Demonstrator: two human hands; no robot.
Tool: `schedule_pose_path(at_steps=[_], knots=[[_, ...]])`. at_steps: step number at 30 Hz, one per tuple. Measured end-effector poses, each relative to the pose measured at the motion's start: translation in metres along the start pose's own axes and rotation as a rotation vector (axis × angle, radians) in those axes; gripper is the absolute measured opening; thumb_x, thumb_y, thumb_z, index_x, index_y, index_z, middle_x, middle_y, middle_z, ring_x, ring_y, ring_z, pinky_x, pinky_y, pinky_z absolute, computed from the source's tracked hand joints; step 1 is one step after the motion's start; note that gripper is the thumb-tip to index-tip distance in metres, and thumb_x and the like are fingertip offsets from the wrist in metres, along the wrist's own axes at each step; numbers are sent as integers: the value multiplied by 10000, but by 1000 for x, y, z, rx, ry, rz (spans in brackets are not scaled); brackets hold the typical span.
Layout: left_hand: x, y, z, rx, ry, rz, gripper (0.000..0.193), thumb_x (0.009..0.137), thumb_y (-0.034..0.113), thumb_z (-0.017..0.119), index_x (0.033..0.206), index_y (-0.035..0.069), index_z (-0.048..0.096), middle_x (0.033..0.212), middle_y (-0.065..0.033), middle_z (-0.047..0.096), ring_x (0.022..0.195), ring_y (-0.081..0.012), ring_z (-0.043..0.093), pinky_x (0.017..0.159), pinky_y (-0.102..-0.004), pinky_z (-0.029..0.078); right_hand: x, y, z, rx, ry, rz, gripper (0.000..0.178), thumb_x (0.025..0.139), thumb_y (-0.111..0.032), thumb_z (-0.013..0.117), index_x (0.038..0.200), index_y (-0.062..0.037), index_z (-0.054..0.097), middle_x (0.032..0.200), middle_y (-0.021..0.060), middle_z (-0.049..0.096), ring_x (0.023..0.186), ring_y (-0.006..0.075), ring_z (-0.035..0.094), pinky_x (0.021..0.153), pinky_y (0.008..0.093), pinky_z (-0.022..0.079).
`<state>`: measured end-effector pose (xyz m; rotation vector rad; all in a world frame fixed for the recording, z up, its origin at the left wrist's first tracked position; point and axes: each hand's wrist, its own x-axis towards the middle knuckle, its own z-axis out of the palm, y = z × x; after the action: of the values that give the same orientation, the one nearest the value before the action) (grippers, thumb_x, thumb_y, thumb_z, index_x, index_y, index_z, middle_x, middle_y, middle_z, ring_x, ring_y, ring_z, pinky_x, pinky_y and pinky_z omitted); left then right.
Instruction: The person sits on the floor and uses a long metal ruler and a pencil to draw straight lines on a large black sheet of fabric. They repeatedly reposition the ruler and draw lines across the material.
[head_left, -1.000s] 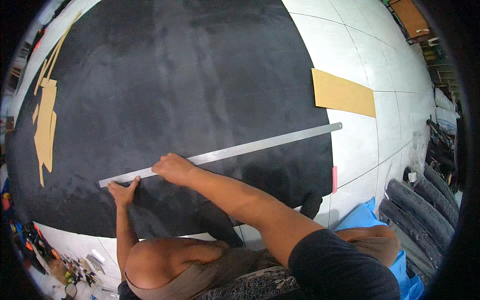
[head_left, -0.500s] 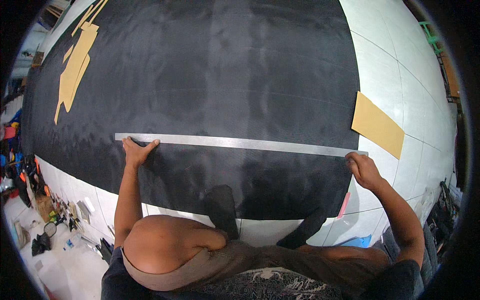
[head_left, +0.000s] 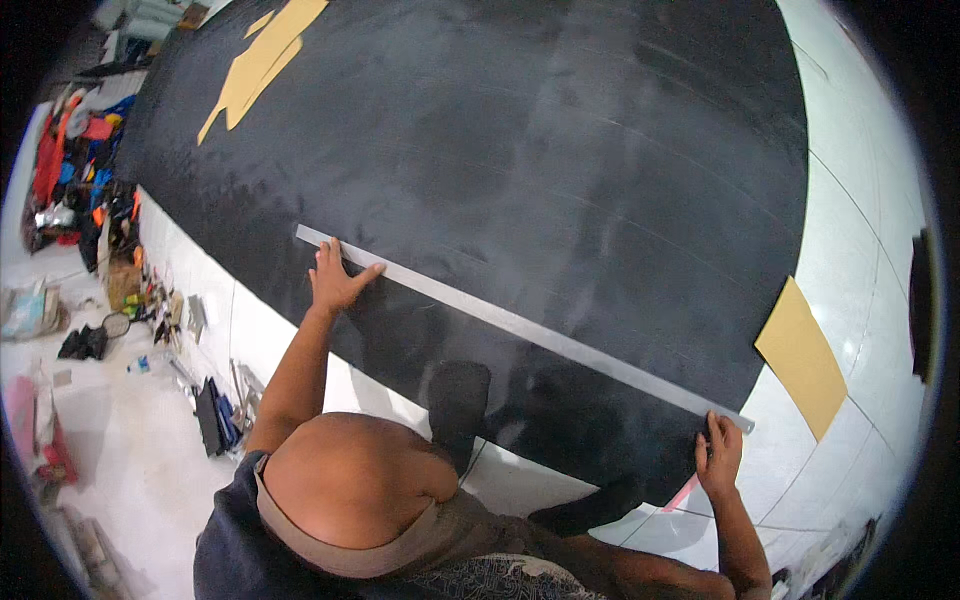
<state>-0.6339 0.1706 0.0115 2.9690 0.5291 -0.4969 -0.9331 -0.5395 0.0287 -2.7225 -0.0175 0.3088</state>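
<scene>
A long metal straightedge lies across a large black sheet, its right end reaching past the sheet's edge. Near its left end, my left hand rests with thumb and fingers spread, the tips pressing on the strip. My right hand is at the other end, fingers stretched out, with fingertips touching the strip's near edge. Under my right hand the sheet's border meets the pale floor.
Yellow offcuts lie on the sheet at the far left. Another yellow piece overlaps the sheet's right edge. Clutter with tools stands on the white floor at left. A pink strip lies by the near right corner.
The view has swung, so the straightedge now slants down to the right. My right hand's fingers, curled at the strip's end before, are straighter. My left hand stays near the left end, fingers spread.
</scene>
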Motion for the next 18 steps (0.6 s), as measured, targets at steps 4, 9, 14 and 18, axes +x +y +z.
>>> schedule_pose_path(at_steps=[4,9,14,18], knots=[[-37,-34,11,-67,35,-33,1285,697,785,744,1594,9,252,1642,-297,197,1535,-454,178,1205,-632,181,-5,10,1,78,-4,-149,338,798,-104,754,1120,-23,692,1024,166,651,956,355,615,874,478,462],[-68,-16,0,-45,177,-1,1030,797,674,745,1510,9,413,1568,-323,328,1444,-456,377,1162,-518,358,69,72,-23,42,157,242,271,874,-174,783,1008,-7,618,958,172,629,879,357,616,792,419,493],[-101,58,37,-43,24,101,1068,830,685,705,1560,2,330,1604,-335,260,1503,-463,266,1218,-502,276,150,164,-76,-158,346,197,852,868,-421,774,1513,-2,407,1553,227,417,1442,391,386,1202,461,312],[-111,45,43,-148,-108,112,1235,790,671,767,1566,-98,191,1628,-376,107,1538,-484,103,1246,-535,157,192,126,-87,-131,136,150,913,797,-517,807,1495,-42,459,1520,226,456,1414,378,435,1184,457,353]])
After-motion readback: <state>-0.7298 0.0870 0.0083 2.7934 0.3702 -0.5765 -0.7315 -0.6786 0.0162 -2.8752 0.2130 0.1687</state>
